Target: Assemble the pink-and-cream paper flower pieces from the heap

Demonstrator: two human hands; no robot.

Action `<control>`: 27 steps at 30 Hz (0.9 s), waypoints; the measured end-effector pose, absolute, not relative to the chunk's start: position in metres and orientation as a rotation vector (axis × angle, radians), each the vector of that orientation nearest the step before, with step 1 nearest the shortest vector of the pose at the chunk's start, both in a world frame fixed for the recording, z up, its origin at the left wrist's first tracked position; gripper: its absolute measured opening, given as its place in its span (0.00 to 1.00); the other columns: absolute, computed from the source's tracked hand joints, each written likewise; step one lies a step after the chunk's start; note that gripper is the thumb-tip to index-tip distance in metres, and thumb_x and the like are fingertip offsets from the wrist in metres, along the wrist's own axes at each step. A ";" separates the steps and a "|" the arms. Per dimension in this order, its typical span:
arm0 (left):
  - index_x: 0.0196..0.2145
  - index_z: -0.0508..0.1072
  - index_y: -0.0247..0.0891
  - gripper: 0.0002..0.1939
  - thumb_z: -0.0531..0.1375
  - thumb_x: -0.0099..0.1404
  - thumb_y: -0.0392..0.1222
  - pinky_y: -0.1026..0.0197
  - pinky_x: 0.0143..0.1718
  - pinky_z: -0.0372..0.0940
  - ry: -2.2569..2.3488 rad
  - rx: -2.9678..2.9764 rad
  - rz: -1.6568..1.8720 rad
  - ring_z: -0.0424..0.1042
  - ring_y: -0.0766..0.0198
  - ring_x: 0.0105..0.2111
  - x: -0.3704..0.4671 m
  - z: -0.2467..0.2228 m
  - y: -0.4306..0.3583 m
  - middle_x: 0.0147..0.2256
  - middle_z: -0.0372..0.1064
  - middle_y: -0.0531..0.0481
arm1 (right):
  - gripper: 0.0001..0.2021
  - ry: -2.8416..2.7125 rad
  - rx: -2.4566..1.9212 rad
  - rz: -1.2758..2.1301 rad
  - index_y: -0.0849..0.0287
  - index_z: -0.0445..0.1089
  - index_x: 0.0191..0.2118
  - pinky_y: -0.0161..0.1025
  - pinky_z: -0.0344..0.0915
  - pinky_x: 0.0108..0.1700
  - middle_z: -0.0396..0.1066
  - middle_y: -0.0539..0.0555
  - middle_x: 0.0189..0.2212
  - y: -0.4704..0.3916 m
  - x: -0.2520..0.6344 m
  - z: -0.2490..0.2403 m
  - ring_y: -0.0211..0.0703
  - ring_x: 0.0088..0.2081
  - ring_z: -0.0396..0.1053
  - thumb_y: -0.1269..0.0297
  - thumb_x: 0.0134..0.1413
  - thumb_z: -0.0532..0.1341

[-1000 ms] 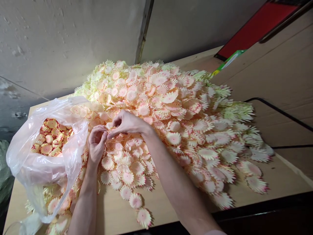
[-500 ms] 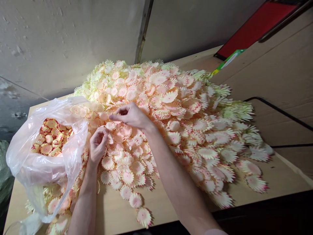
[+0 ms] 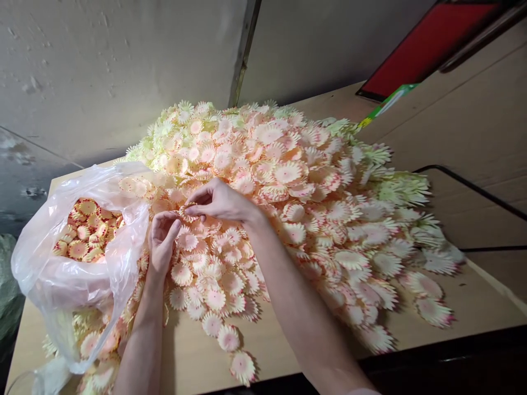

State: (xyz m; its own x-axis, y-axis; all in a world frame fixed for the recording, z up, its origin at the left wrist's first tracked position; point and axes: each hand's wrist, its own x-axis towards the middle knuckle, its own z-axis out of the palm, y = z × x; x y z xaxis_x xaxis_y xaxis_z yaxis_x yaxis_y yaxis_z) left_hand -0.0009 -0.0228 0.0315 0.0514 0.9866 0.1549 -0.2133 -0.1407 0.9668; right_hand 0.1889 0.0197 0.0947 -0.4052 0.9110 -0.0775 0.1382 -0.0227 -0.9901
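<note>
My right hand (image 3: pixel 220 202) pinches a small artificial flower petal disc (image 3: pixel 188 214) with a toothed, red-tipped rim between thumb and fingertips. Just left of it and lower, my left hand (image 3: pixel 162 238) has its fingers curled towards the thumb; what they hold, if anything, is hidden. Both hands are over a large heap of flower petal discs (image 3: pixel 272 134), pale pink in the middle with cream, toothed edges. Beside my left hand stands an open clear plastic bag (image 3: pixel 127 241) holding smaller red-edged petal pieces (image 3: pixel 87 230).
The heap spreads across a light wooden table (image 3: pixel 193 356), with loose discs near its front edge. A grey wall (image 3: pixel 123 82) rises behind. To the right are a brown cardboard panel (image 3: pixel 461 131), a black bent rod (image 3: pixel 473 184) and a green strip (image 3: pixel 389 104).
My right hand has come slightly down, with its fingertips and the petal disc now close to my left hand. The left thumb has straightened upward. The view has shifted slightly.
</note>
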 end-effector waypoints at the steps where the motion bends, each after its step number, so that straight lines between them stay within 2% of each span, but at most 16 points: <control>1: 0.40 0.74 0.41 0.11 0.68 0.61 0.44 0.65 0.47 0.66 0.935 1.197 1.367 0.72 0.66 0.41 -0.001 0.030 -0.022 0.39 0.72 0.51 | 0.11 -1.590 -1.118 1.515 0.66 0.79 0.30 0.32 0.65 0.26 0.74 0.51 0.22 0.019 0.188 0.095 0.34 0.23 0.68 0.61 0.44 0.71; 5: 0.44 0.75 0.43 0.14 0.68 0.61 0.45 0.65 0.46 0.68 0.912 1.237 1.375 0.73 0.66 0.43 -0.003 0.023 -0.020 0.41 0.74 0.50 | 0.13 -1.584 -1.125 1.564 0.66 0.79 0.31 0.32 0.64 0.23 0.73 0.51 0.19 0.019 0.182 0.094 0.33 0.20 0.67 0.60 0.40 0.72; 10: 0.43 0.78 0.41 0.12 0.68 0.62 0.43 0.64 0.50 0.69 0.896 1.298 1.393 0.75 0.64 0.45 -0.003 0.021 -0.019 0.42 0.75 0.48 | 0.15 -1.555 -1.120 1.605 0.66 0.80 0.31 0.31 0.63 0.22 0.73 0.50 0.19 0.019 0.179 0.089 0.33 0.19 0.67 0.60 0.38 0.74; 16: 0.45 0.78 0.42 0.13 0.67 0.62 0.43 0.63 0.50 0.70 0.902 1.338 1.387 0.75 0.63 0.46 -0.003 0.024 -0.019 0.44 0.74 0.47 | 0.19 -1.552 -1.124 1.601 0.67 0.79 0.32 0.31 0.61 0.21 0.72 0.51 0.18 0.018 0.180 0.090 0.34 0.19 0.67 0.57 0.35 0.76; 21: 0.46 0.78 0.42 0.13 0.65 0.65 0.45 0.62 0.50 0.70 0.919 1.386 1.378 0.74 0.62 0.46 -0.005 0.020 -0.018 0.44 0.74 0.46 | 0.19 -1.579 -1.075 1.627 0.66 0.79 0.30 0.31 0.59 0.20 0.72 0.51 0.19 0.018 0.182 0.090 0.33 0.19 0.66 0.54 0.37 0.76; 27: 0.47 0.78 0.44 0.14 0.67 0.62 0.43 0.63 0.50 0.70 0.894 1.357 1.398 0.74 0.63 0.47 -0.007 0.016 -0.018 0.44 0.73 0.47 | 0.21 -1.544 -1.077 1.650 0.66 0.78 0.29 0.31 0.59 0.20 0.74 0.52 0.20 0.017 0.181 0.087 0.33 0.19 0.66 0.52 0.35 0.76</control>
